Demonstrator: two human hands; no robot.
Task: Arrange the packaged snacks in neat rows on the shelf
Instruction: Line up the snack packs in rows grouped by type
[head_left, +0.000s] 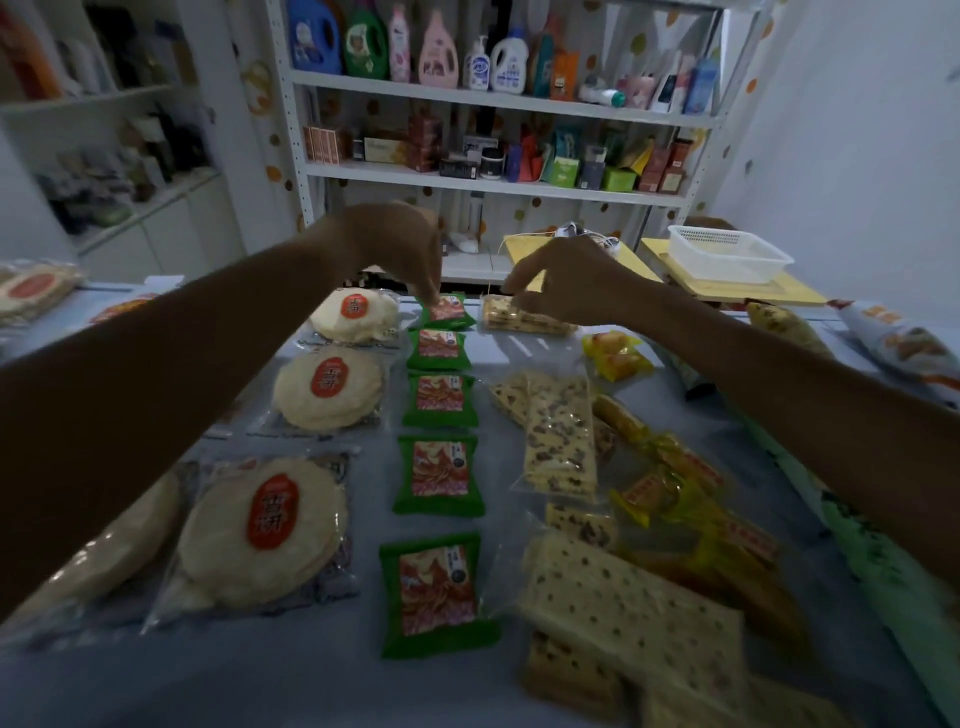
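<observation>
The farthest green snack packet (445, 310), at the far end of the green column (439, 470), is pinched at its top edge by the left hand (402, 244), fingers drawn together. Just right of that packet, a clear cracker pack (519, 318) is gripped by the right hand (566, 283), fingers curled on it. Round wafer packs (332, 387) are ranged left of the column.

Two bare forearms are shown, one entering from 9 o'clock and one from 3 o'clock. No sleeve is seen on either arm as far as the frame edges. The left hand (400, 244) and the right hand (569, 283) are uncovered; no glove is worn. No ring, watch or wristband can be made out at either wrist, though detail is limited by dim lighting.
</observation>
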